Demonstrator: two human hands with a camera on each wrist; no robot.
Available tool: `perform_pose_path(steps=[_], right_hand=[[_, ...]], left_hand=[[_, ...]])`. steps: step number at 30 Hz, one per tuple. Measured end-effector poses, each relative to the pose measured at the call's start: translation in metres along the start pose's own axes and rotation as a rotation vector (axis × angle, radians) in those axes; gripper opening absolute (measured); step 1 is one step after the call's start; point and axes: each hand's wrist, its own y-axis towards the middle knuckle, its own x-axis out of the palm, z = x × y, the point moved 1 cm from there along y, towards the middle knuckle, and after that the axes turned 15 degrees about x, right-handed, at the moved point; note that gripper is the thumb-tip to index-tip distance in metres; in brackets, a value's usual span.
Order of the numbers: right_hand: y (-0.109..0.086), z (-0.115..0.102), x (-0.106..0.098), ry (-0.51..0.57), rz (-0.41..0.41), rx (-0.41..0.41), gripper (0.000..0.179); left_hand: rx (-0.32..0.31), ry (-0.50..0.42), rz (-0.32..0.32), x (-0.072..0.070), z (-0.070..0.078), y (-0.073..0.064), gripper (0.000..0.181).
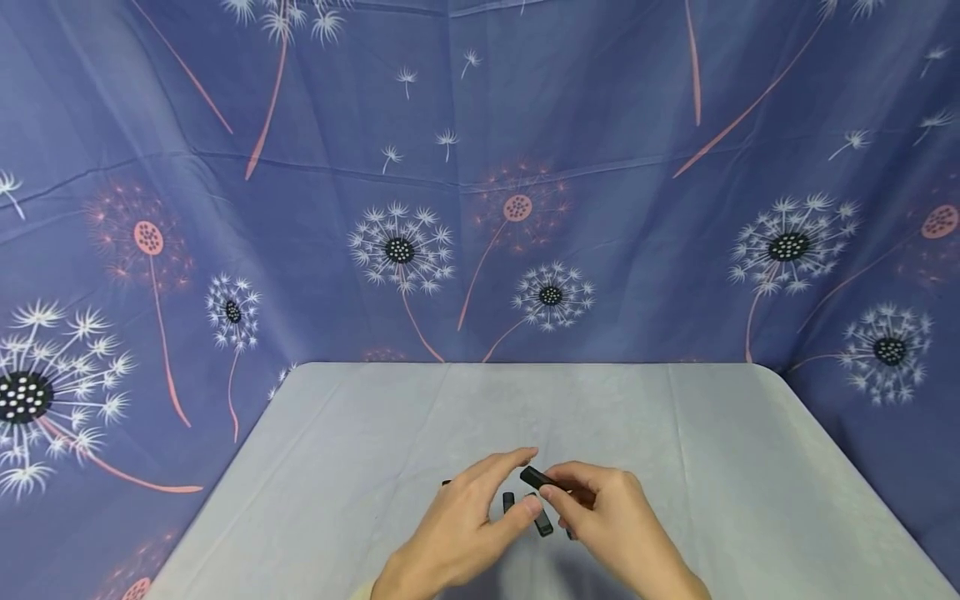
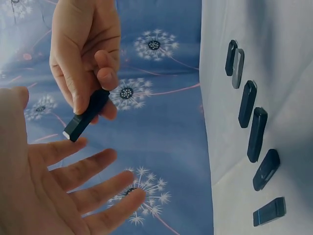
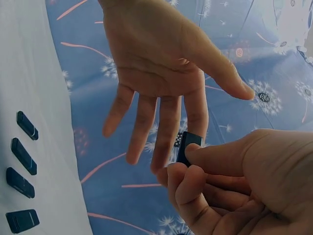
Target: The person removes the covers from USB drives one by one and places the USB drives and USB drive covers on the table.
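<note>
Between thumb and fingers, my right hand point(image 1: 618, 512) pinches a small black USB flash drive point(image 2: 88, 116), raised above the table. Its end points at my left hand point(image 1: 465, 525), whose fingers are straight and spread, palm toward the drive. In the left wrist view the drive's tip is close to the left index finger point(image 2: 61, 149); whether they touch I cannot tell. Several similar black drives lie apart on the tabletop below, among them one drive point(image 2: 257, 134) mid-row and another point(image 2: 269, 211) at the row's near end. The hands partly hide these in the head view.
A pale cloth covers the table point(image 1: 360, 433), which has rounded far corners. Blue curtain fabric point(image 1: 315, 275) with dandelion prints hangs behind it and along both sides.
</note>
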Motion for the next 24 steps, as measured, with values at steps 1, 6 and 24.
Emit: perform_pose_path(steps=[1,6,24], right_hand=[[-0.0001,-0.0005,0.0005,-0.002,0.001,0.001,0.009],[-0.0008,-0.0021,0.0016,0.000,-0.018,0.004,0.007],[-0.0022,0.0061,0.0009,-0.014,-0.219,-0.020,0.013]], left_hand=[[0.005,-0.002,0.011,0.0005,0.0003,0.0003,0.043],[0.032,-0.025,0.088,0.0024,0.0017,0.0015,0.031],[0.061,0.034,0.021,0.0041,0.0046,0.0025,0.033]])
